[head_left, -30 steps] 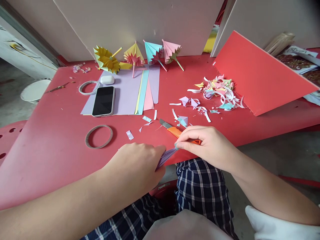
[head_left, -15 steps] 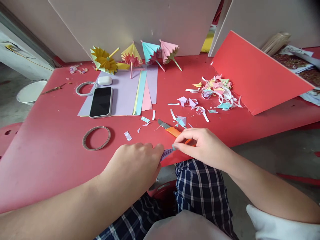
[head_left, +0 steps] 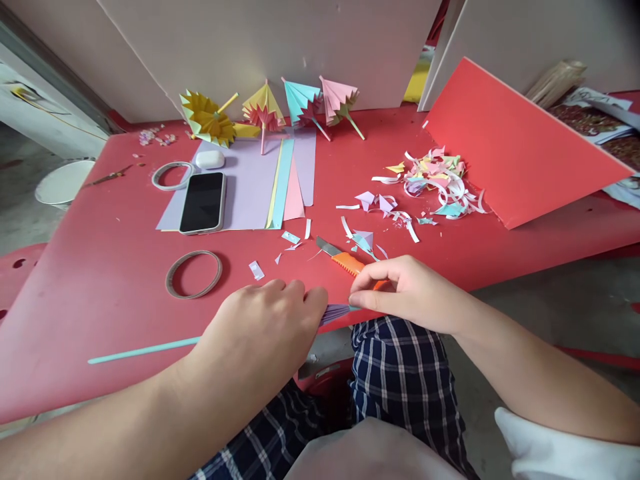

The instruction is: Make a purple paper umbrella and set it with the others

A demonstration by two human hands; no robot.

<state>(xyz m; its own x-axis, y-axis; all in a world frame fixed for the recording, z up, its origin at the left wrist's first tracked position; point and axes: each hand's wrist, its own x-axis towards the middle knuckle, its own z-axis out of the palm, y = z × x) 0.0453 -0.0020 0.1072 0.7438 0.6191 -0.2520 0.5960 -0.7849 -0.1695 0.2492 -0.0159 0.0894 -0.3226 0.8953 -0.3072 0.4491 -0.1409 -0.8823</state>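
Note:
My left hand (head_left: 267, 327) is closed around a bundle of pleated purple paper (head_left: 334, 314) at the table's near edge. A thin turquoise paper stick (head_left: 145, 350) juts out to the left behind my wrist. At the bundle's other end, a small turquoise tip (head_left: 353, 308) shows between the thumb and fingers of my right hand (head_left: 413, 293), which pinch it. Whether the tip and the stick are one piece is hidden by my left hand. An orange utility knife (head_left: 346, 262), blade bared, lies just beyond my right fingers.
Small paper umbrellas (head_left: 303, 100) stand along the back. A phone (head_left: 203, 203) and white earbud case (head_left: 210, 159) rest on purple sheets (head_left: 245, 200). Tape rolls (head_left: 173, 288) lie at left. Paper scraps (head_left: 440, 177) are heaped by a tilted red board (head_left: 520, 147).
The turquoise stick now sticks out left of my left wrist, where none showed before. My right fingers have shifted slightly right and down. My left hand has barely moved.

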